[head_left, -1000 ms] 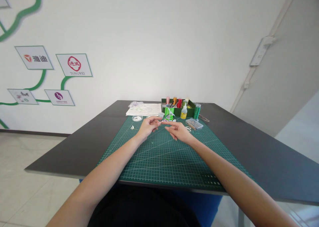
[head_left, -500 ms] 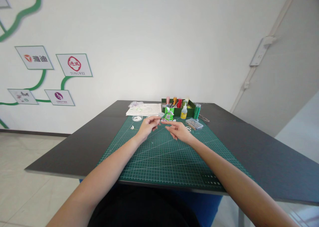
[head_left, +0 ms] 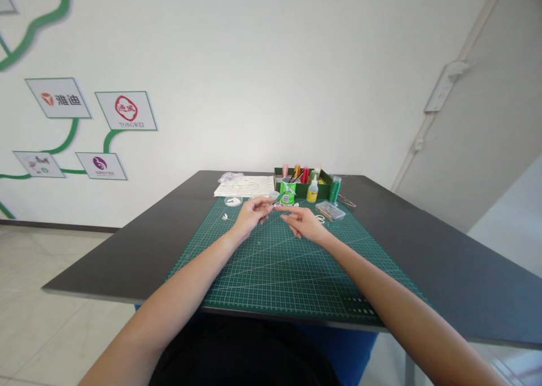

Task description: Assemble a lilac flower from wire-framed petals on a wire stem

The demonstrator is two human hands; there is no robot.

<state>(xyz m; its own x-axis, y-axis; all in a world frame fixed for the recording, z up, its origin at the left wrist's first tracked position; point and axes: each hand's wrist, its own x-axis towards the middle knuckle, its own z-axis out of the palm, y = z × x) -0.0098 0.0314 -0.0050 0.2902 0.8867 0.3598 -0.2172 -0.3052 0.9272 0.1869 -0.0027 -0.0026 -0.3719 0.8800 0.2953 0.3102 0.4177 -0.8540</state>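
My left hand [head_left: 253, 212] is raised over the green cutting mat [head_left: 271, 279], thumb and fingers pinched on a small, thin green piece [head_left: 278, 197] that looks like a narrow leaf. My right hand [head_left: 305, 222] comes in from the other side. Its forefinger is stretched out with the tip at my left fingertips, and its thumb stands apart below. I see nothing held in it. Behind the hands stands a bright green can [head_left: 288, 193] with dark-handled tools in it. A small white flower-like piece [head_left: 225, 217] lies on the mat to the left.
A dark green box [head_left: 324, 191] holds several thread spools. Near it are a glue bottle [head_left: 312, 191], a green spool [head_left: 334, 189], a clear case [head_left: 330, 210] and white-handled scissors [head_left: 320, 219]. Papers [head_left: 245, 185] and a round dish [head_left: 233, 201] lie at the back left.
Both hands stay in nearly the same place. The thin green piece at my left fingertips has shifted or turned slightly.
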